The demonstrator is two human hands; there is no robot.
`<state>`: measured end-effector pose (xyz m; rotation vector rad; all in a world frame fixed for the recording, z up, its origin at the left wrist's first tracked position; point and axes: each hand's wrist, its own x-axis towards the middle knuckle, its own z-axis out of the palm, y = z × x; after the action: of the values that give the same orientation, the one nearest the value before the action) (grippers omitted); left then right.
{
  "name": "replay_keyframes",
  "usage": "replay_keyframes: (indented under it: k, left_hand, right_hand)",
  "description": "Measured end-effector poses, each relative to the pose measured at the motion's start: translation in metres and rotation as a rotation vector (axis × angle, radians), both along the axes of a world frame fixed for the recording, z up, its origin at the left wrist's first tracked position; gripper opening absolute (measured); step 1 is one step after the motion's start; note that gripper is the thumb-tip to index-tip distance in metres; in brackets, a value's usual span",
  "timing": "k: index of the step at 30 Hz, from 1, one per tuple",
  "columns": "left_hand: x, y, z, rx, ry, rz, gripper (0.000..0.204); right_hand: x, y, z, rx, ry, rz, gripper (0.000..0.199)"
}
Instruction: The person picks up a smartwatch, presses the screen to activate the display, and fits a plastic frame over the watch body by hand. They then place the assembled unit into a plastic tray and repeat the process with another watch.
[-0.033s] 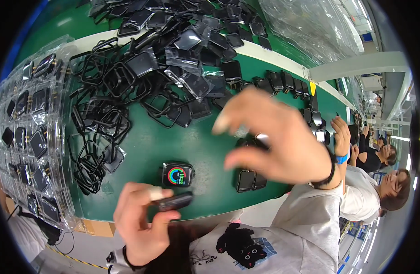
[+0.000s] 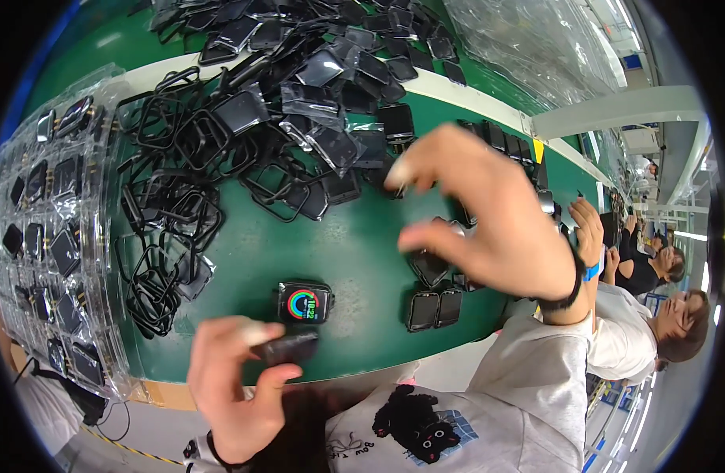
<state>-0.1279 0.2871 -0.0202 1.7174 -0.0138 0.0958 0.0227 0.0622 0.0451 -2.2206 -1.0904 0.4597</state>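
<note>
My left hand (image 2: 236, 386) is at the near edge of the green table (image 2: 354, 252), pinching a small dark watch body (image 2: 287, 345) between thumb and fingers. Just beyond it, a watch body with a lit screen showing coloured rings (image 2: 305, 303) lies flat on the table. My right hand (image 2: 496, 221) hovers blurred above the table on the right, thumb and forefinger apart with nothing between them. Under it lie several dark watch bodies, two of them side by side (image 2: 435, 309).
A tangle of black square frames (image 2: 173, 213) covers the left of the table. Behind it is a heap of dark screens in clear bags (image 2: 323, 71). Clear plastic trays with dark parts (image 2: 55, 236) stand at the far left. Other people (image 2: 654, 315) sit at the right.
</note>
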Motion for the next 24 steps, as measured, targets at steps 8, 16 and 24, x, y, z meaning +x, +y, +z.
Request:
replay_keyframes:
  k: [8, 16, 24]
  left_hand:
    - [0.008, 0.006, 0.006, 0.645, 0.061, 0.165, 0.038]
    - [0.022, -0.027, 0.002, -0.984, 0.372, -0.253, 0.041]
    - [0.025, -0.023, -0.007, -0.855, 0.268, -0.314, 0.037]
  right_hand:
    - [0.02, -0.019, -0.017, -0.31, -0.47, -0.222, 0.042]
    - [0.001, 0.004, 0.012, 0.113, 0.059, 0.208, 0.034]
    - [0.042, 0.015, -0.03, -0.065, -0.358, -0.074, 0.035]
